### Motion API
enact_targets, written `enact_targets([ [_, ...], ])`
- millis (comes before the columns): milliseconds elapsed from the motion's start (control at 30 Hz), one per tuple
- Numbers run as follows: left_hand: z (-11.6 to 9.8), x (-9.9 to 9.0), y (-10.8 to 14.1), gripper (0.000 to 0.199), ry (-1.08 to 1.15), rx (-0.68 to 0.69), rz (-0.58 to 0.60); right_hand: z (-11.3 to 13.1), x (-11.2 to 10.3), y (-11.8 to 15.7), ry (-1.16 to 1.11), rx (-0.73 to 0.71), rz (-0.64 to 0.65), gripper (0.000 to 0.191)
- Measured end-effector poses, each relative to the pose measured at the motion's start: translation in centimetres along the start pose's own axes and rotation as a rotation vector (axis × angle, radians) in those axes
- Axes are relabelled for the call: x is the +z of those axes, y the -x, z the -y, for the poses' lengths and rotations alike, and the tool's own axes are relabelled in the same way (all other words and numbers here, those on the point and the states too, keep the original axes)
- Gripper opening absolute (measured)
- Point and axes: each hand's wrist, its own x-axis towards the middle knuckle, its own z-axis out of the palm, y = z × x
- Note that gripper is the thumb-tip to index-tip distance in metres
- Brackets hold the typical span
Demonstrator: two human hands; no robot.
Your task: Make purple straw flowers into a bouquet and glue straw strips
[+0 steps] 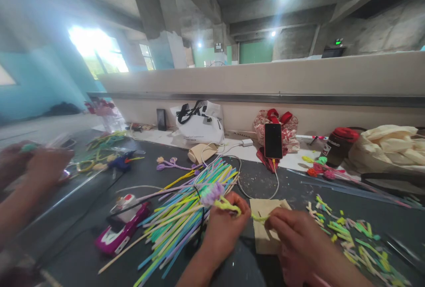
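Note:
My left hand (229, 220) is closed on a yellow-green pipe cleaner (229, 206) that loops beside a fuzzy purple and mint pipe-cleaner flower (212, 193). The flower sits just above my left fingers; whether the two are joined is hard to make out. My right hand (299, 234) pinches a yellow-green strand that stretches across from my left fingers. Under the hands lies a tan cardboard piece (265, 234). Left of them spreads a big bundle of pipe cleaners (186, 225) in blue, yellow, green and purple.
A magenta and white glue gun (122, 234) lies left of the bundle. Cut pipe-cleaner pieces (352, 234) are scattered at right. A phone (273, 141) on a cable leans against a red patterned bag (292, 123). Another person's hands (46, 163) work at far left, blurred.

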Motion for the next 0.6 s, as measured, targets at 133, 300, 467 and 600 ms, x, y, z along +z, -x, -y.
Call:
enact_targets([
  [133, 0.6, -0.5, -0.3, 0.021, 0.371, -0.08, 0.22, -0.7, -0.8, -0.8, -0.328, 0.114, 0.123, 0.028],
  [300, 1.5, 0.1, -0.3, 0.024, 0.786, -0.282, 0.223, -0.9, 1.6, -0.2, -0.689, 0.249, 0.163, 0.033],
  [467, 1.6, 0.2, -0.7, 0.029, 0.874, -0.402, 0.112, -0.7, 2.3, 0.7, -0.658, 0.328, 0.256, 0.03],
  [600, 1.7, -0.2, -1.0, 0.028, 0.753, -0.355, 0.102, -0.3, 2.2, 0.1, -0.608, 0.225, 0.228, 0.03],
])
